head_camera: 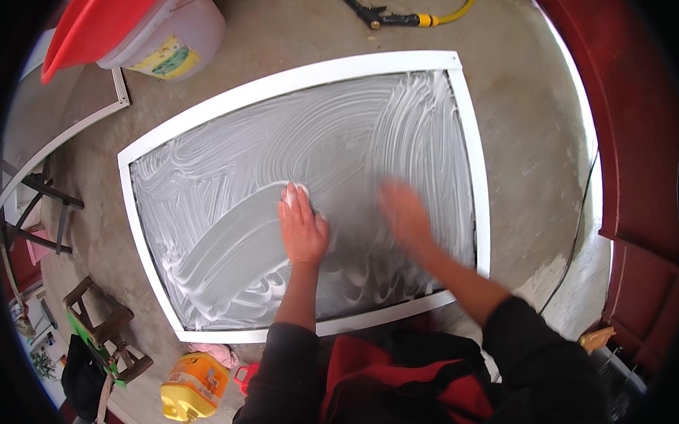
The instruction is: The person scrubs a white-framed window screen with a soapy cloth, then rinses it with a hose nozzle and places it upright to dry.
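A white-framed window panel [306,76] lies flat before me, its inner surface [336,128] covered with white soapy foam in curved streaks. Whether that surface is mesh or glass I cannot tell. My left hand [303,227] rests palm down near the middle, thumb out, with foam on its fingertips and no tool showing. A smooth swiped band runs from it toward the panel's lower left. Over the right half is my right hand [404,215], blurred by motion, and no held object shows. Thicker foam lies along the right side.
A white bucket [198,32] with a red basin [95,30] stands upper left. Beyond the panel lies a hose spray nozzle [386,18]. Nearer are a yellow jug [195,385], a pink cloth [218,353] and a small wooden stool [108,326]. A black cable [576,243] runs along the right.
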Motion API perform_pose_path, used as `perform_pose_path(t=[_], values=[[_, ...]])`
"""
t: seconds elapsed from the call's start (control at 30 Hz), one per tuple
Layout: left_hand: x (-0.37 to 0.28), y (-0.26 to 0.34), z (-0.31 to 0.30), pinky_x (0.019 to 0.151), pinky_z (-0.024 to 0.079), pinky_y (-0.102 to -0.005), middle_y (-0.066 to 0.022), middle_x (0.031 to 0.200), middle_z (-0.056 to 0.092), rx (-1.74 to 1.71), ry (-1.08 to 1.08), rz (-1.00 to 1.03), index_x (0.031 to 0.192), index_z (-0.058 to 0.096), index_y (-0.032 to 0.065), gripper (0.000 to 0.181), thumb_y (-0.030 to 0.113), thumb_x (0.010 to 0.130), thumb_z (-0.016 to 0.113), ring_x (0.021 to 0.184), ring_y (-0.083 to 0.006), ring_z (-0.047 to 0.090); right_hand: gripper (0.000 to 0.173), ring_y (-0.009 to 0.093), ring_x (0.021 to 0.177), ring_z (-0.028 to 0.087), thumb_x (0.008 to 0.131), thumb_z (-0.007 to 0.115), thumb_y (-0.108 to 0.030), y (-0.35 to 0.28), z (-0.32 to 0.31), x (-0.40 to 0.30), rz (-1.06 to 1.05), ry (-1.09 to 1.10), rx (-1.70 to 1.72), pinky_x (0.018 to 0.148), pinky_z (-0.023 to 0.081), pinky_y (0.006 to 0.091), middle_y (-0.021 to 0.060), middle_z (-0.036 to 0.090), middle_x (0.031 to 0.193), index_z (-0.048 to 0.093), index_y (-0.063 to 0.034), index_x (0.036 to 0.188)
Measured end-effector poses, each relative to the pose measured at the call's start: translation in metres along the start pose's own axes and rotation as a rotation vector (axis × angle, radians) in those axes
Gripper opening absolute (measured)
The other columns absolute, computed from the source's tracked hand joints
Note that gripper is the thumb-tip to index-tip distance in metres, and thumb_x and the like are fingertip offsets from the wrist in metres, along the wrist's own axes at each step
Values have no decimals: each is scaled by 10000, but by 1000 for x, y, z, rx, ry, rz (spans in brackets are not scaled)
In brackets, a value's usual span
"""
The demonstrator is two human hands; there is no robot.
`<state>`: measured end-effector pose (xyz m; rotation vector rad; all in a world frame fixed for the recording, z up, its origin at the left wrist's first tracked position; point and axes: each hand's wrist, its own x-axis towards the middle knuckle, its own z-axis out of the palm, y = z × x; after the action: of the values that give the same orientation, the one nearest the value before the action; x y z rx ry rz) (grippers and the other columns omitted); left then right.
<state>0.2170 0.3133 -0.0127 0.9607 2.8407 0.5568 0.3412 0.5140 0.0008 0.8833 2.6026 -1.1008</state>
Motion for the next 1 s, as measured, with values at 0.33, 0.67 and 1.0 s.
perform_pose_path(t=[0.33,0.67,1.0], values=[[6,10,-2,1156,204,-491,-204,1514,280,20,-31,-13,1432,309,-35,680,171,827,542,1397,-386,257,298,333,1253,465,956,442,-153,-3,-46,146,-659,467,-248,1084,336,426,121,565,1304,604,-67,1190],[-45,-26,-15,1164,164,-494,-185,1503,325,3,-102,-58,1446,325,16,644,171,847,501,1409,-358,259,349,283,1263,475,969,430,-258,11,3,-29,-729,-675,166,1077,341,411,96,544,1331,577,-122,1255],[-101,-69,-37,1162,150,-514,-206,1525,261,202,120,-393,1461,269,-17,677,177,846,475,1409,-378,244,350,313,1313,418,980,396,-182,-49,36,-34,-574,-110,-276,1126,286,452,186,434,1418,546,-44,1265]])
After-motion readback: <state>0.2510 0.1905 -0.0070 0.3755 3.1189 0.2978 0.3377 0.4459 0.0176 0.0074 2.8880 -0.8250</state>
